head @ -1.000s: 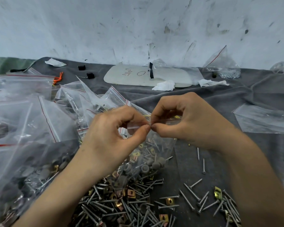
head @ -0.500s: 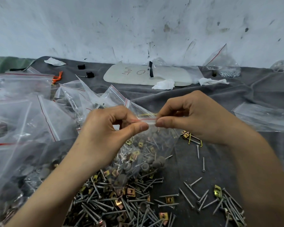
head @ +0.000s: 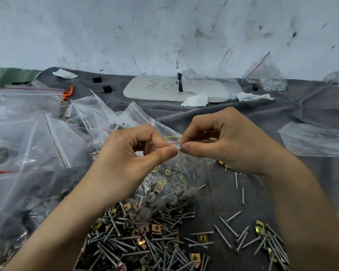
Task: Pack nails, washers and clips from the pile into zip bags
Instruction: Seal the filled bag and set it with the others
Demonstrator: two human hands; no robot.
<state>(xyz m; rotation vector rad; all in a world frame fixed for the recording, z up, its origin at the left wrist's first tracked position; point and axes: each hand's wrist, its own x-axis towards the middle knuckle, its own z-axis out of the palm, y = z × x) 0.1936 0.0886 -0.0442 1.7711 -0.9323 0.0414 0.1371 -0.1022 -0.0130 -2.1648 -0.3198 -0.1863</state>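
Left hand (head: pixel 125 159): pinches the zip bag (head: pixel 172 173) at its red-lined top
Right hand (head: pixel 223 141): pinches the same strip, thumbs nearly touching
Pile (head: pixel 145 241): nails and clips under the bag

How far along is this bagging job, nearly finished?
Not nearly. Several filled bags lie at the left. Both the left hand and right hand pinch the red-lined top of a zip bag holding hardware, probably sealing it. A big loose pile and scattered nails lie unpacked.

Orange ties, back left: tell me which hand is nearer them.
Left. The left hand sits below-right of the orange ties; the right hand lies farther right, beyond it.
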